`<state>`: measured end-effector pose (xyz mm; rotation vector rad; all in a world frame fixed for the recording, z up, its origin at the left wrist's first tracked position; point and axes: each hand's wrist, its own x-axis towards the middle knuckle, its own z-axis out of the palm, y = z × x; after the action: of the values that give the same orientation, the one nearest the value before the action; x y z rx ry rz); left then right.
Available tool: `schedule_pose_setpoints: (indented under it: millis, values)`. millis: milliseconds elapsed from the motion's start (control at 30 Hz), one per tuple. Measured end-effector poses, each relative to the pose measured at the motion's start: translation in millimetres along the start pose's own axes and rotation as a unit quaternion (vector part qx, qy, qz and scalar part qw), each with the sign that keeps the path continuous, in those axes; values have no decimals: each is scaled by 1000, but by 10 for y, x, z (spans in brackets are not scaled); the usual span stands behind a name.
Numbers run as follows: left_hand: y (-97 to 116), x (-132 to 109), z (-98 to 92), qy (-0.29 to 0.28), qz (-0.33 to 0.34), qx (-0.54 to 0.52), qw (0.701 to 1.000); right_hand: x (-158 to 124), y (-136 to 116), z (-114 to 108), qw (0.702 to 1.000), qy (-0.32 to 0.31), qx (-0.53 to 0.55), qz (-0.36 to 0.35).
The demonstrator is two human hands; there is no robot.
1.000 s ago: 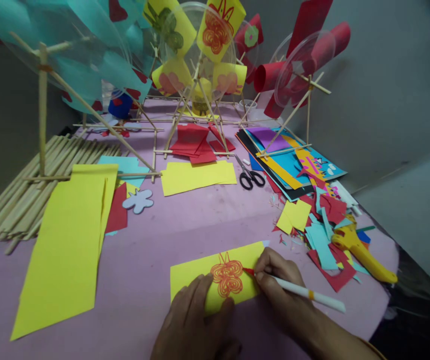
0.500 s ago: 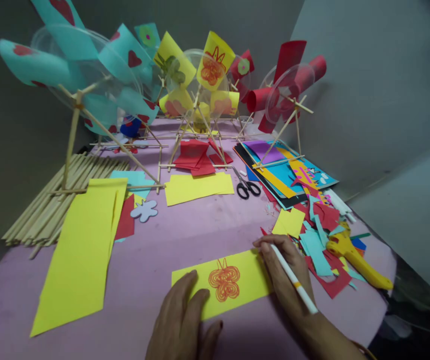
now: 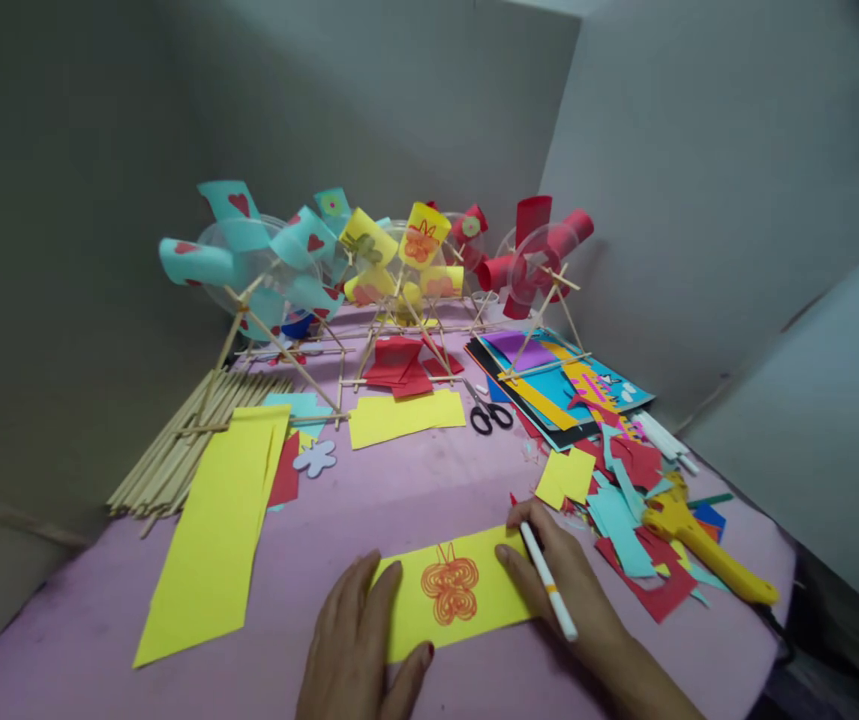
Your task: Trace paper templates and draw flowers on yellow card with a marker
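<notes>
A yellow paper strip [image 3: 408, 620] lies in front of me, with a red-orange butterfly drawing [image 3: 450, 590] near its middle. My left hand [image 3: 361, 640] rests flat over the strip's left end, fingers stretched out and thumb along the lower edge. In my right hand [image 3: 549, 570] is a white marker [image 3: 549, 585] with a red tip, held between the fingers and pointing away from me. The right thumb and fingers also touch the strip's right end.
Yellow sheets [image 3: 211, 540] and bamboo sticks [image 3: 189, 440] lie left. Black-handled scissors [image 3: 489, 412] sit ahead. On the right are paper scraps [image 3: 624, 520] and a yellow glue gun [image 3: 706, 540]. Pinwheels on stick frames [image 3: 399, 270] stand along the back.
My view has tilted up, so the pinwheels appear lower and smaller. My left hand has slid further over the strip's left end. My right thumb now presses on the paper, with the marker still held.
</notes>
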<state>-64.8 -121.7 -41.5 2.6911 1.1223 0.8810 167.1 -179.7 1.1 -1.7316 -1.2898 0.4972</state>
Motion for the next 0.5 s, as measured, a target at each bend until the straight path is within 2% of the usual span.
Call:
schedule_pose_setpoints:
  millis: [100,167,200,300,400,500]
  values:
    - [-36,30,-4,24,-87,-86,992,-3,-18,-10,984,-2,173,46]
    - [-81,124,-37,31,-167,-196,966,15,-28,-22,964,29,259,59]
    - [-103,197,-69,28,-204,-268,941,34,-37,-30,955,47,286,60]
    - [-125,502,-218,-1,-287,-482,828,147,-103,-58,939,76,332,40]
    - [-67,865,-381,-15,-375,-582,722,348,-240,-83,921,100,377,13]
    - [6,1225,-455,71,-419,-671,608,608,-408,-90,874,160,458,24]
